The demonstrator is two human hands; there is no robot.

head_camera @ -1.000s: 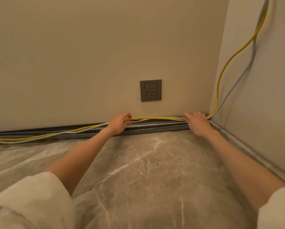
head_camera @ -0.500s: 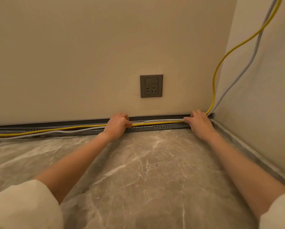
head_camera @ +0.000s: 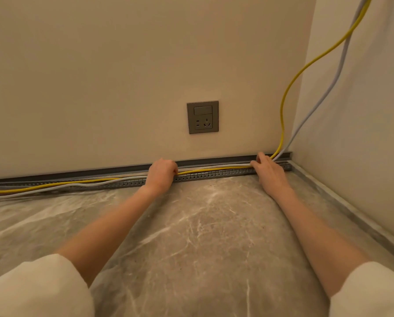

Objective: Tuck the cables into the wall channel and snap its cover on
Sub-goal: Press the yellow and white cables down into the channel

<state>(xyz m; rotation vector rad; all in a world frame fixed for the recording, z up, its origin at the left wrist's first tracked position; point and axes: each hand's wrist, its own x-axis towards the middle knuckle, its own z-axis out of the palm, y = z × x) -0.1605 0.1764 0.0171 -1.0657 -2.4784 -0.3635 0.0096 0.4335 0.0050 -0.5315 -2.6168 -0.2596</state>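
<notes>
We see the yellow cable (head_camera: 214,169) and the grey cable (head_camera: 225,166) running side by side along the slotted grey wall channel (head_camera: 214,175), which lies where the floor meets the back wall. Between our two hands the cables sit at the channel's open top; whether they are fully seated inside it we cannot tell from this angle. Left of the left hand (head_camera: 161,173) both cables ride out over the channel's front edge and trail down toward the floor at the picture's left side. At the corner on the right they leave the channel and climb the side wall, the yellow one curving, the grey one straighter.

Our left hand is curled into a loose fist over the cables, knuckles up, fingers folded down onto them. Our right hand (head_camera: 269,171) lies near the corner with its fingers bent and its tips pinching the cables at the channel's rim.

Behind the channel a darker grey strip (head_camera: 214,160) runs along the foot of the wall. A grey wall socket (head_camera: 202,117) sits above, between the hands. The marbled floor (head_camera: 203,236) spreads below, and white sleeves (head_camera: 31,289) cover our upper forearms.
</notes>
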